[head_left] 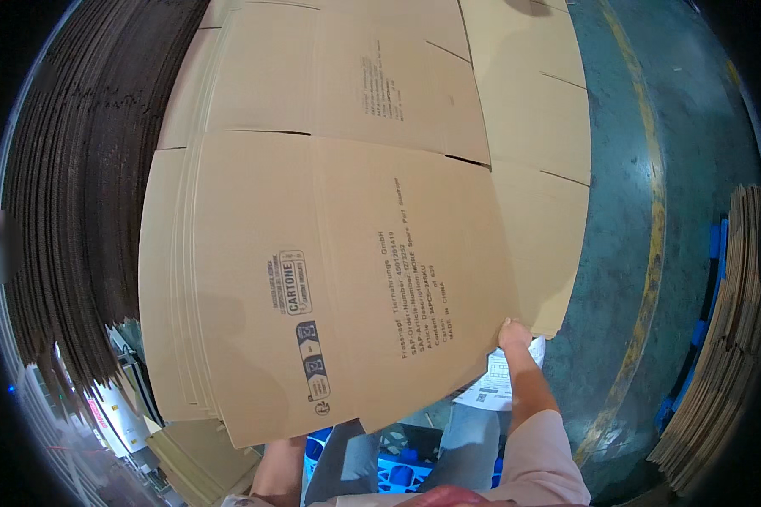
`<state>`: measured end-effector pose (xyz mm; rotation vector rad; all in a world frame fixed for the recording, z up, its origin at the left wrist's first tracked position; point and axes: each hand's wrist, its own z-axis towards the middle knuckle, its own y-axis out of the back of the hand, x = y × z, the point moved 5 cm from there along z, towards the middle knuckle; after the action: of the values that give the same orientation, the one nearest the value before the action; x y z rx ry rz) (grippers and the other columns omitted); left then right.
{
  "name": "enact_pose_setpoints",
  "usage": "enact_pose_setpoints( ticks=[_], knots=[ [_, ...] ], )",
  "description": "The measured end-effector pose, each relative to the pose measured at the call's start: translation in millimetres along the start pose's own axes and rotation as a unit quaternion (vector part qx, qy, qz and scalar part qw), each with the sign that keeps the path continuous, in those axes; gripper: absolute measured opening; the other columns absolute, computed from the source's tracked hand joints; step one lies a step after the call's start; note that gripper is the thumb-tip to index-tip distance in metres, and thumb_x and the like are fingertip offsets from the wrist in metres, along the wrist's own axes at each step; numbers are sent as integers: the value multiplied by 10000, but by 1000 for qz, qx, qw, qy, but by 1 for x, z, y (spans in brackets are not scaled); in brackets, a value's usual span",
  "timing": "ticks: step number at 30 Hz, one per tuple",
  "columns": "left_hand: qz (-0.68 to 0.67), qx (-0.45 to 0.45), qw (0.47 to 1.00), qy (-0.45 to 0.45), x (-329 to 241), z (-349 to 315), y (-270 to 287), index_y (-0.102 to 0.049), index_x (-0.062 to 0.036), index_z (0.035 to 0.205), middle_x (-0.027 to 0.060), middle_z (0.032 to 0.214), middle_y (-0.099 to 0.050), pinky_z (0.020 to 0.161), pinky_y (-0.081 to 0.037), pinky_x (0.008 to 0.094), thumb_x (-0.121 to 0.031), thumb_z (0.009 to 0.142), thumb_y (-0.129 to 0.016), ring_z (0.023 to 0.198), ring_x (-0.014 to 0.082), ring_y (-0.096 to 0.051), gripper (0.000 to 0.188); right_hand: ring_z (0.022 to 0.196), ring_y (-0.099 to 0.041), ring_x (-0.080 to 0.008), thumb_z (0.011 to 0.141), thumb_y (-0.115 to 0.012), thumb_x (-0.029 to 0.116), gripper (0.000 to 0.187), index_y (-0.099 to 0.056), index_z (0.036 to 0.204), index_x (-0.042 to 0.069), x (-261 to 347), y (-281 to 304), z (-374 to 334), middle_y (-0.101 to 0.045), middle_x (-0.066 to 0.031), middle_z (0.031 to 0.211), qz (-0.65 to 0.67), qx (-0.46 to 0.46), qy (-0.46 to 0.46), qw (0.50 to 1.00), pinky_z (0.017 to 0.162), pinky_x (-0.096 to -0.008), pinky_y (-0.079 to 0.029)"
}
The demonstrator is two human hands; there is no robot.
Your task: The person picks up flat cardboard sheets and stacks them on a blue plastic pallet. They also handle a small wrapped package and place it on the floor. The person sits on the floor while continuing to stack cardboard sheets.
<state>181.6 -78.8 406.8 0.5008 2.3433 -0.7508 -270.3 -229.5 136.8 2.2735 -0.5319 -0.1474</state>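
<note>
The person wears a short-sleeved top of pale pink fabric (pixel 537 460); the sleeve on the right arm ends near the elbow and leaves the forearm bare down to the right hand (pixel 514 335). The left forearm (pixel 279 469) is bare too, and its hand is hidden from view. Below, the legs are clad in faded blue-grey denim jeans (pixel 473 439), slightly creased along the thighs.

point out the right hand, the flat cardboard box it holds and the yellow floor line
right hand (pixel 513 334): head view, fingers at the box edge
flat cardboard box (pixel 330 279): head view, its printed face
yellow floor line (pixel 651 253): head view, mid stripe
</note>
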Motion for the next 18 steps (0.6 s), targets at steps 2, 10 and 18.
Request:
enact_pose_setpoints(
  ticks=[2,10,18],
  knots=[
    [-4,-5,1000,-1,3,-7,-5,-416,-35,1231,115,1188,-498,857,-462,378,-331,894,-411,1046,252,-515,449,913,-582,-328,893,-312,335,447,-603,938,-2,0,10,4,-607,-187,963,-15,25,13,999,772,-417,-462],
    [-19,-14,999,42,-33,-28,-7,-413,-35,1235,113,1191,-495,866,-455,372,-331,896,-405,1053,248,-510,451,907,-589,-305,862,-356,312,403,-648,882,35,52,33,-65,-610,-168,969,-75,96,58,991,772,-392,-474],
    [-37,71,989,125,-80,-37,-56,-409,-35,1239,110,1194,-493,875,-448,367,-332,899,-399,1060,245,-505,452,837,-583,-332,805,-441,337,322,-648,929,125,120,116,-193,-613,-166,861,-7,-20,207,978,763,-435,-455]
  ],
)
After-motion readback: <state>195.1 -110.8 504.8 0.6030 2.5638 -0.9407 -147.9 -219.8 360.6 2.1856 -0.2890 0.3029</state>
